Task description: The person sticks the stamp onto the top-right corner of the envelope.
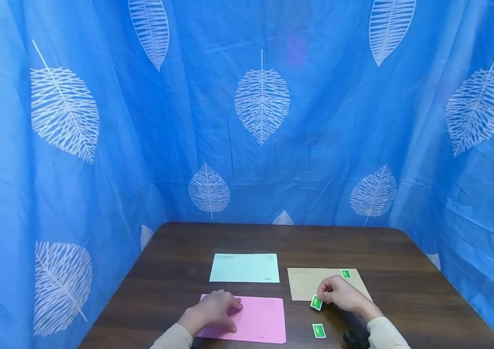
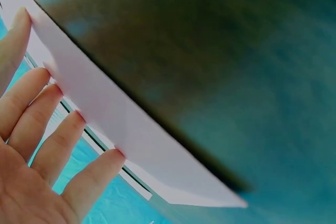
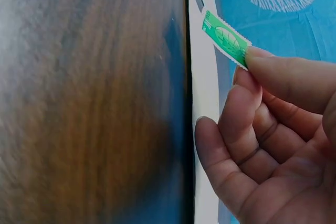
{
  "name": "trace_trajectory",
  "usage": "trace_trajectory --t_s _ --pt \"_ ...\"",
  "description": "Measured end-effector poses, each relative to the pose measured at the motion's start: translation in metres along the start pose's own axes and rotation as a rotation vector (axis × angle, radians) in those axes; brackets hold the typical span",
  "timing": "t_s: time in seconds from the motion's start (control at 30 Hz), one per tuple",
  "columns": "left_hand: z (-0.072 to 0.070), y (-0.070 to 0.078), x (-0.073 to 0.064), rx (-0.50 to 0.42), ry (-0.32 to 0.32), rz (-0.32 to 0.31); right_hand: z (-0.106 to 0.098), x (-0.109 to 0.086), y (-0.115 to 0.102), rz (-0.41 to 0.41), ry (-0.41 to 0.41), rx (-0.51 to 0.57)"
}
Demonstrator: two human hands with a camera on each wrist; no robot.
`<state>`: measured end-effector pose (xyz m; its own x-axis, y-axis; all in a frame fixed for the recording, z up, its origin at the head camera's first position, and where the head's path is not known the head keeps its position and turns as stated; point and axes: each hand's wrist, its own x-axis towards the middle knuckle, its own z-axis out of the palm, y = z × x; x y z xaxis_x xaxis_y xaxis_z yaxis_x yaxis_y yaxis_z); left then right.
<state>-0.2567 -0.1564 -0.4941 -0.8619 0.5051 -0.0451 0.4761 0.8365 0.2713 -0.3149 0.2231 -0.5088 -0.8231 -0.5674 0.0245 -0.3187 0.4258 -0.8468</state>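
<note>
My right hand [image 1: 342, 292] pinches a green stamp [image 3: 227, 37] by one corner between thumb and forefinger. In the head view that stamp overlaps the lower edge of a tan envelope [image 1: 299, 281], which bears another green stamp [image 1: 346, 274] at its upper right. A loose green stamp [image 1: 318, 330] lies on the table below. My left hand [image 1: 215, 311] rests on the left part of a pink envelope [image 1: 264, 322], its fingertips touching the paper in the left wrist view. Printed marks show in the pink envelope's upper right corner.
A pale mint envelope [image 1: 244, 269] lies behind the pink one on the dark wooden table [image 1: 177, 257]. Blue cloth [image 1: 308, 160] with white leaf prints hangs around the table's back and sides. A black wrist device [image 1: 353, 338] sits beneath the right wrist.
</note>
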Motion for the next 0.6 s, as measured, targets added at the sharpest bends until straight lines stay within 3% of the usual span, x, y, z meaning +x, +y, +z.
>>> trace_trajectory --t_s 0.6 --pt "-0.0005 0.0008 0.0004 0.007 0.006 0.011 0.0076 0.0088 -0.003 0.014 -0.005 0.018"
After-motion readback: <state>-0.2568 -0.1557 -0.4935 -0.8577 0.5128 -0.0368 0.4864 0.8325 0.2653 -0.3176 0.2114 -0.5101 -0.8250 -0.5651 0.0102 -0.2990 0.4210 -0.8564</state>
